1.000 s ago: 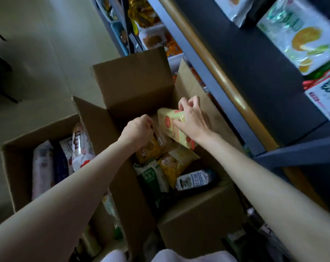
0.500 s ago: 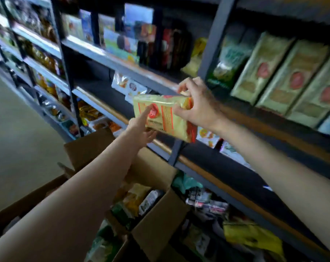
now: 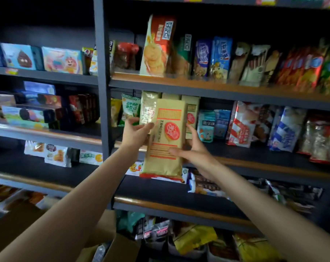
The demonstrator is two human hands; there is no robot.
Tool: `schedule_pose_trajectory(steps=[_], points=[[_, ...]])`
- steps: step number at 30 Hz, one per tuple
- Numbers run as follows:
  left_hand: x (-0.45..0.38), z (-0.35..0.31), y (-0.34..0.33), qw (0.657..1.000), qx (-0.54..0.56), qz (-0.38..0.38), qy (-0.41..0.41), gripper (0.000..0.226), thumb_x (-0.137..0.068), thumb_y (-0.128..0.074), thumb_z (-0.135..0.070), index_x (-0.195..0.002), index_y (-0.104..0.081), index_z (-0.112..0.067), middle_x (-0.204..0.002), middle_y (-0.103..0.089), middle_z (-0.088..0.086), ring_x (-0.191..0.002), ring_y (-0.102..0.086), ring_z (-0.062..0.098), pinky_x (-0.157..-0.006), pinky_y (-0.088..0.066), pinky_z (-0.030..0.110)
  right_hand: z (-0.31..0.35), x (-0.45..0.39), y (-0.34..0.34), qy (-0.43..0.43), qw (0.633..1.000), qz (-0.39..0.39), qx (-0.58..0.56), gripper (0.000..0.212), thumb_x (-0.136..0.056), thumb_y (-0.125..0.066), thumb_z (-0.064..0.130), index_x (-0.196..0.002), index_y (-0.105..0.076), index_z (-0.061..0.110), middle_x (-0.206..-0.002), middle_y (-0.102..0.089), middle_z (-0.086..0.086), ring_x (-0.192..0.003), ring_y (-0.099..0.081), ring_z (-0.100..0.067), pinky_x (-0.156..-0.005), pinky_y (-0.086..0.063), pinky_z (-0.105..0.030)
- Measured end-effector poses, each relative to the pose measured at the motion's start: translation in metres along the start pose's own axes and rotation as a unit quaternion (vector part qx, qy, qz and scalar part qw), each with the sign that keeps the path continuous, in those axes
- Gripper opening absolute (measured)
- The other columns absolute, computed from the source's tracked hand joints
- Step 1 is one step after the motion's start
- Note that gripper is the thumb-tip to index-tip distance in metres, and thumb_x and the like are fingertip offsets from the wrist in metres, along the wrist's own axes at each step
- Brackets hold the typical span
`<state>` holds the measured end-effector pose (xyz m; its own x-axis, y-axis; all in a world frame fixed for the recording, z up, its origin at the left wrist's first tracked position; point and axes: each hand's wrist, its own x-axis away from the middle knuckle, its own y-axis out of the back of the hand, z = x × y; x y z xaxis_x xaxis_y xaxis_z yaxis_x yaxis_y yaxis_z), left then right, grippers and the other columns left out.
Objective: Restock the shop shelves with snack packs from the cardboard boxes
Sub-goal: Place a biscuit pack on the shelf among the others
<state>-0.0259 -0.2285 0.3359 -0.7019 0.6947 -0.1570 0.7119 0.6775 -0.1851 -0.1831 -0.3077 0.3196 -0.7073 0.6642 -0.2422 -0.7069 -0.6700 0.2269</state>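
A tall yellow snack pack (image 3: pixel 165 138), printed with a red round emblem and orange-red bands, is standing upright in the air in front of the second shelf (image 3: pixel 236 92) from the top, its red bottom seam hanging level with the shelf below. The right hand (image 3: pixel 192 148) is gripping the pack's right edge: the thumb is lying across the lower front panel while the fingers are wrapping behind the pack, mostly hidden. The left hand (image 3: pixel 134 134) is meeting the pack's upper left edge with fingers extended and spread, the fingertips touching the wrapper; whether the thumb is closing on it cannot be told.

Directly behind the held pack, matching yellow packs (image 3: pixel 191 115) are standing in a row on the same shelf level, with a green-and-white bag (image 3: pixel 131 108) just to their left. To the right, blue packets (image 3: pixel 213 125) and red-and-white striped bags (image 3: pixel 241 127) are leaning against one another. On the shelf above, a tall biscuit pack (image 3: pixel 157 46) with red top is tilting beside blue cookie packs (image 3: pixel 220 56). A grey upright post (image 3: pixel 101 76) is dividing this bay from the left bay, where colourful flat boxes (image 3: pixel 62 60) are lying. Below, brown cardboard box flaps (image 3: pixel 111 248) are showing at the bottom edge between the two forearms, near yellow bags (image 3: pixel 195 238) on the lowest level.
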Motion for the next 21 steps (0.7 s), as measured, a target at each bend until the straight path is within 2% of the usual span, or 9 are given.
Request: schedule_pose_trajectory(steps=[1, 3, 5, 8, 11, 14, 16, 18, 21], points=[[0.001, 0.006, -0.006, 0.998, -0.013, 0.051, 0.038, 0.047, -0.086, -0.064, -0.029, -0.122, -0.042, -0.009, -0.107, -0.062, 0.011, -0.081, -0.062, 0.019, -0.067, -0.051, 0.030, -0.006, 0.003, 0.011, -0.011, 1.000, -0.001, 0.003, 0.103, -0.072, -0.077, 0.011, -0.146, -0.010, 0.038, -0.119, -0.054, 0.011, -0.111, -0.054, -0.008, -0.091, -0.048, -0.031], [-0.004, 0.023, -0.019, 0.981, -0.046, 0.157, 0.099, 0.048, -0.086, -0.061, -0.039, -0.120, -0.053, -0.006, -0.102, -0.065, 0.010, -0.086, -0.063, 0.021, -0.075, -0.052, 0.031, -0.017, 0.006, 0.032, -0.033, 0.999, -0.009, 0.009, 0.112, -0.066, -0.079, 0.016, -0.147, -0.005, 0.038, -0.135, -0.048, 0.003, -0.124, -0.048, -0.016, -0.100, -0.043, -0.038], [-0.013, 0.039, -0.032, 0.971, -0.058, 0.206, 0.106, 0.040, -0.087, -0.058, -0.040, -0.111, -0.061, -0.008, -0.098, -0.068, 0.008, -0.091, -0.063, 0.023, -0.082, -0.050, 0.035, -0.025, 0.002, 0.048, -0.051, 0.998, -0.008, 0.020, 0.116, -0.062, -0.081, 0.021, -0.147, -0.005, 0.039, -0.141, -0.043, 0.004, -0.127, -0.045, -0.016, -0.105, -0.040, -0.043], [-0.030, 0.051, -0.054, 0.976, -0.041, 0.198, 0.079, 0.028, -0.089, -0.058, -0.034, -0.105, -0.063, -0.012, -0.092, -0.069, 0.005, -0.089, -0.064, 0.022, -0.078, -0.050, 0.031, -0.033, -0.018, 0.071, -0.075, 0.996, -0.002, 0.040, 0.110, -0.066, -0.081, 0.013, -0.149, -0.010, 0.032, -0.137, -0.041, 0.008, -0.128, -0.041, -0.014, -0.108, -0.036, -0.044], [-0.049, 0.053, -0.071, 0.979, -0.049, 0.181, 0.075, 0.031, -0.088, -0.060, -0.033, -0.110, -0.061, -0.011, -0.092, -0.069, 0.005, -0.085, -0.065, 0.019, -0.071, -0.050, 0.028, -0.043, -0.048, 0.087, -0.089, 0.993, -0.004, 0.077, 0.107, -0.059, -0.085, 0.025, -0.147, -0.024, 0.023, -0.141, -0.046, 0.004, -0.128, -0.044, -0.014, -0.109, -0.035, -0.043], [-0.074, 0.051, -0.078, 0.976, -0.081, 0.176, 0.098, 0.034, -0.086, -0.061, -0.035, -0.105, -0.062, -0.007, -0.092, -0.071, 0.008, -0.080, -0.068, 0.020, -0.067, -0.055, 0.028, -0.050, -0.079, 0.094, -0.111, 0.992, 0.013, 0.066, 0.070, -0.068, -0.081, 0.018, -0.129, -0.046, 0.017, -0.122, -0.060, 0.001, -0.110, -0.055, -0.014, -0.095, -0.044, -0.031], [-0.095, 0.050, -0.074, 0.978, -0.086, 0.162, 0.100, 0.032, -0.086, -0.062, -0.034, -0.100, -0.064, -0.006, -0.090, -0.072, 0.010, -0.078, -0.069, 0.023, -0.068, -0.057, 0.032, -0.054, -0.103, 0.095, -0.122, 0.991, 0.030, 0.035, 0.046, -0.074, -0.077, 0.012, -0.111, -0.051, 0.022, -0.110, -0.063, 0.003, -0.103, -0.057, -0.015, -0.088, -0.045, -0.031], [-0.116, 0.051, -0.064, 0.986, -0.063, 0.128, 0.085, 0.021, -0.088, -0.061, -0.026, -0.097, -0.065, -0.008, -0.089, -0.072, 0.011, -0.076, -0.068, 0.024, -0.064, -0.058, 0.032, -0.059, -0.133, 0.093, -0.115, 0.993, 0.032, 0.019, 0.047, -0.074, -0.076, 0.010, -0.112, -0.052, 0.021, -0.106, -0.065, 0.004, -0.105, -0.058, -0.017, -0.093, -0.046, -0.038], [-0.148, 0.056, -0.049, 0.996, -0.050, 0.065, 0.035, 0.011, -0.090, -0.057, -0.010, -0.097, -0.064, -0.006, -0.104, -0.067, 0.018, -0.087, -0.065, 0.025, -0.068, -0.056, 0.029, -0.068, -0.176, 0.083, -0.088, 0.995, 0.021, 0.040, 0.070, -0.069, -0.081, 0.014, -0.129, -0.045, 0.018, -0.120, -0.063, 0.001, -0.113, -0.056, -0.019, -0.100, -0.044, -0.043]])
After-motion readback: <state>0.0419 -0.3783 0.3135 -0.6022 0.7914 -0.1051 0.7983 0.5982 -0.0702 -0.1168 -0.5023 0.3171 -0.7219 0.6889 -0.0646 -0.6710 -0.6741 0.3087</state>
